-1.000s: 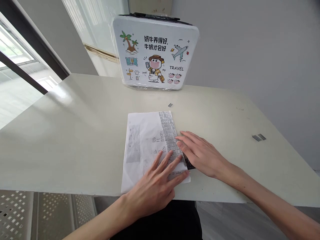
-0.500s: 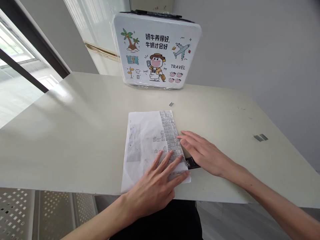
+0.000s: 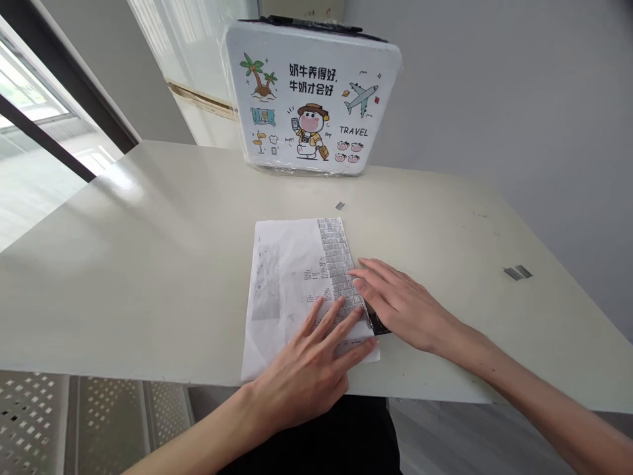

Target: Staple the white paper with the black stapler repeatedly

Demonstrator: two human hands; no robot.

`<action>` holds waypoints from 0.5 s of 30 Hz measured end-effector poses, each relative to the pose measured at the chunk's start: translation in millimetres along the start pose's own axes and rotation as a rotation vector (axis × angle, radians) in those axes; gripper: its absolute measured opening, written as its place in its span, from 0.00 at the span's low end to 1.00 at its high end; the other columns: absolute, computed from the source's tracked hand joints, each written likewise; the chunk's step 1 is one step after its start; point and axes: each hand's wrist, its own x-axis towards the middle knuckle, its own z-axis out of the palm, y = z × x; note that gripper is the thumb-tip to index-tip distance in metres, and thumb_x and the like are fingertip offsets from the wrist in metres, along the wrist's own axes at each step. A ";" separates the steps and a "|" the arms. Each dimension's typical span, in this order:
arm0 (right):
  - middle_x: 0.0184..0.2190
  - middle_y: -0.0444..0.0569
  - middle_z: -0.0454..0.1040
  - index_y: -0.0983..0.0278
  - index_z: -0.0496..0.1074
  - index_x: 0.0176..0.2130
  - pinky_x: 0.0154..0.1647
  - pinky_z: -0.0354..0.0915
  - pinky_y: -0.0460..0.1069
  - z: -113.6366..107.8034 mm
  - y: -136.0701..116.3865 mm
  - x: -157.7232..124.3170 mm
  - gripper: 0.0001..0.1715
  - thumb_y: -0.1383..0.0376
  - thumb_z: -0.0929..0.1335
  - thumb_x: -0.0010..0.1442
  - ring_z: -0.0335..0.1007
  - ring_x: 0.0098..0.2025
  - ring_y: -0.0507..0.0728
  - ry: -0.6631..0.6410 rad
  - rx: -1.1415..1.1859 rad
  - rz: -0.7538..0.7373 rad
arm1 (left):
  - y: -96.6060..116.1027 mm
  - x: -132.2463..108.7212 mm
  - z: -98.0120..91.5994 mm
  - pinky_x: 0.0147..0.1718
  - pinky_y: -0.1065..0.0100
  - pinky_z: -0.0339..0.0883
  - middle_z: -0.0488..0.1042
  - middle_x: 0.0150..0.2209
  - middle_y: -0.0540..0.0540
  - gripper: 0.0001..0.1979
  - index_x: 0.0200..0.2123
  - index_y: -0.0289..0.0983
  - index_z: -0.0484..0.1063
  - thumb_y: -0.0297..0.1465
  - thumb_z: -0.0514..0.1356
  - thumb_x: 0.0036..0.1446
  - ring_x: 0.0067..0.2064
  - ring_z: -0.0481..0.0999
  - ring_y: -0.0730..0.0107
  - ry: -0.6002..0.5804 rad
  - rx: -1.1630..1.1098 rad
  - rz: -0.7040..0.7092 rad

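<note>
Centrally, a folded printed sheet [image 3: 287, 264] lies near the front edge of a pale table [image 3: 148, 264]. Left hand [image 3: 309, 369]: flat, fingers spread, palm down on the sheet's near right corner, grasping nothing. Right hand [image 3: 400, 300]: likewise flat and open, fingertips touching the sheet's right edge, along a strip of dense print. A small dark object [image 3: 380, 324] shows between the two hands, partly under the sheet; its kind cannot be told. Behind, a white illustrated case [image 3: 311, 99] stands upright. Two metal pieces [image 3: 517, 272] lie well apart, rightward.
</note>
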 end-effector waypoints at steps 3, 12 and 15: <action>0.77 0.41 0.50 0.51 0.63 0.72 0.76 0.48 0.69 1.4 -0.6 0.8 0.47 0.35 0.46 0.71 0.39 0.80 0.65 0.000 -0.028 0.003 | 0.4 0.3 -0.3 0.74 0.37 0.43 0.43 0.78 0.41 0.33 0.70 0.41 0.63 0.21 0.57 0.63 0.78 0.40 0.42 0.007 0.003 -0.002; 0.77 0.45 0.54 0.53 0.63 0.71 0.75 0.51 0.66 6.8 -6.8 1.7 0.43 0.40 0.46 0.74 0.44 0.79 0.64 0.059 -0.156 -0.032 | -1.2 0.1 1.3 0.73 0.36 0.43 0.44 0.78 0.40 0.33 0.70 0.40 0.62 0.21 0.58 0.63 0.78 0.40 0.41 0.001 0.004 0.002; 0.76 0.47 0.55 0.54 0.62 0.72 0.74 0.53 0.66 10.6 -7.6 2.7 0.40 0.43 0.47 0.75 0.46 0.78 0.64 0.086 -0.208 -0.047 | -1.2 0.5 0.8 0.74 0.37 0.42 0.44 0.78 0.40 0.33 0.70 0.40 0.63 0.21 0.58 0.62 0.77 0.41 0.41 0.014 -0.004 0.001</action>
